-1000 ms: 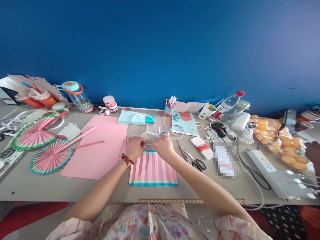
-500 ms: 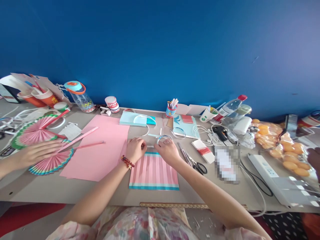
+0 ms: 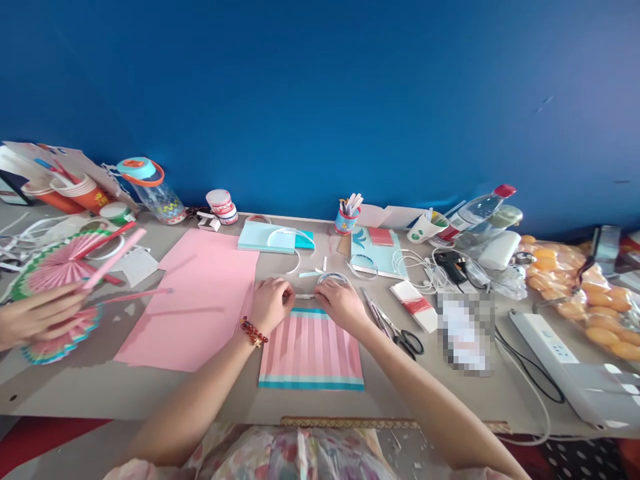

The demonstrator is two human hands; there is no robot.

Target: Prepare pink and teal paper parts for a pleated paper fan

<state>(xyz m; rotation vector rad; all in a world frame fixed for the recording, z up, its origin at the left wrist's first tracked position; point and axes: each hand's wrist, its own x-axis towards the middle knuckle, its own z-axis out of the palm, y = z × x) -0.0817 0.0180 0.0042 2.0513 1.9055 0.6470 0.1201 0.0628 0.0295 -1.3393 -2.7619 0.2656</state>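
My left hand [image 3: 273, 303], with a red bead bracelet at the wrist, is closed at the far left corner of a pleated pink paper sheet [image 3: 313, 353] with blue end bands. My right hand [image 3: 341, 303] is closed at its far right corner. A narrow white strip [image 3: 304, 296] spans the gap between my fingertips, along the far edge of the sheet; both hands seem to pinch its ends, though the fingertips are partly hidden. Just beyond my right hand is a thin pale ring [image 3: 334, 276], perhaps a tape roll.
At left, a co-worker's hand [image 3: 45, 313] holds a pink folded-paper fan [image 3: 65, 337] with stick handles. Pink paper sheets [image 3: 195, 293] lie beside my left arm. Scissors [image 3: 395, 327], a white-and-red packet [image 3: 414, 305], cables and a power strip [image 3: 550, 347] are to the right.
My right hand has shifted slightly, with its fingers lower over the far edge of the sheet. The co-worker's hand and fan moved left and lifted. The view has turned slightly.
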